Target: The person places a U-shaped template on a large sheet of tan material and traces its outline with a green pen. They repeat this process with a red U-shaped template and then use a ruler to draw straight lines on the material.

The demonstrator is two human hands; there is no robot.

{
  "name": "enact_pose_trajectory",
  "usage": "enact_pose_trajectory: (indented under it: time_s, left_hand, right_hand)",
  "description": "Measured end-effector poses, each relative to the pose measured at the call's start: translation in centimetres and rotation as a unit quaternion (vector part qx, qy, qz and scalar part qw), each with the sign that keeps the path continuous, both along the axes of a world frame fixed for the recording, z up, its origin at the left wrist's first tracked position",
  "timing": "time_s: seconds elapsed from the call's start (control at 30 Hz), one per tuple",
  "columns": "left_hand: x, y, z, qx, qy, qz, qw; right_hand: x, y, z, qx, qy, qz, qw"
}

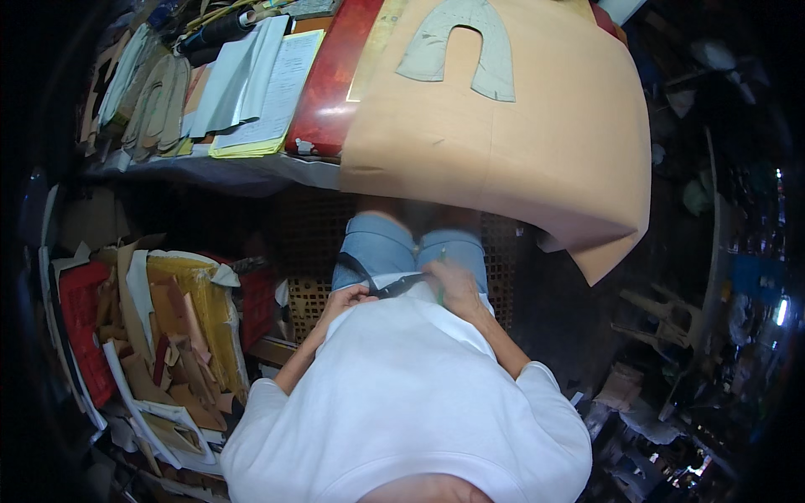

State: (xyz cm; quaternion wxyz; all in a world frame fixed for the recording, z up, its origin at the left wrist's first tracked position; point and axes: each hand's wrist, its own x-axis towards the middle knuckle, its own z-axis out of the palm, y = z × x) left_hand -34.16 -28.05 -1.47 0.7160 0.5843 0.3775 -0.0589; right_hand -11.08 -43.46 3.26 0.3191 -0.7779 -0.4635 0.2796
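Observation:
In my lap, my left hand point(350, 297) is closed on one end of a narrow black strip point(392, 288). The strip runs across my white shirt point(402, 352) toward my other hand and has small pale spots on it. At its far end my right hand point(455, 287) is closed, smeared a little by motion. A bit of something thin and green point(441, 295) shows by its fingers, too small to name for certain. Ahead, a U-shaped grey pattern piece point(453, 42) lies on a large tan sheet point(503, 142), apart from both hands.
The tan sheet hangs over the table's near edge, one corner drooping at right. Beside it are a red glossy panel point(331, 80), papers point(272, 109) and several pattern pieces point(159, 101). Scrap-filled containers point(210, 318) stand at my left. A perforated brown seat point(293, 306) is under me.

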Motion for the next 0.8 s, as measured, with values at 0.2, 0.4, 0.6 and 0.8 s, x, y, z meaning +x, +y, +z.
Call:
enact_pose_trajectory:
  time_s: [0.2,0.4,0.6,0.8]
  left_hand:
    - [-0.8,1.5,0.5,0.026,-0.002,0.010,1.000]
    - [0.1,1.1,1.7,0.270,0.040,-0.098,0.957]
    - [3.6,0.0,3.1,0.387,-0.107,-0.181,0.898]
    - [3.4,0.1,3.5,0.292,-0.068,-0.167,0.939]
  right_hand:
    - [-1.4,2.9,-1.3,-0.010,0.047,0.080,0.996]
    - [-1.9,3.8,-1.3,0.024,0.010,0.146,0.989]
    - [1.4,-1.4,0.4,-0.093,-0.003,0.147,0.985]
    - [1.7,-5.6,1.5,-0.015,-0.056,0.022,0.998]
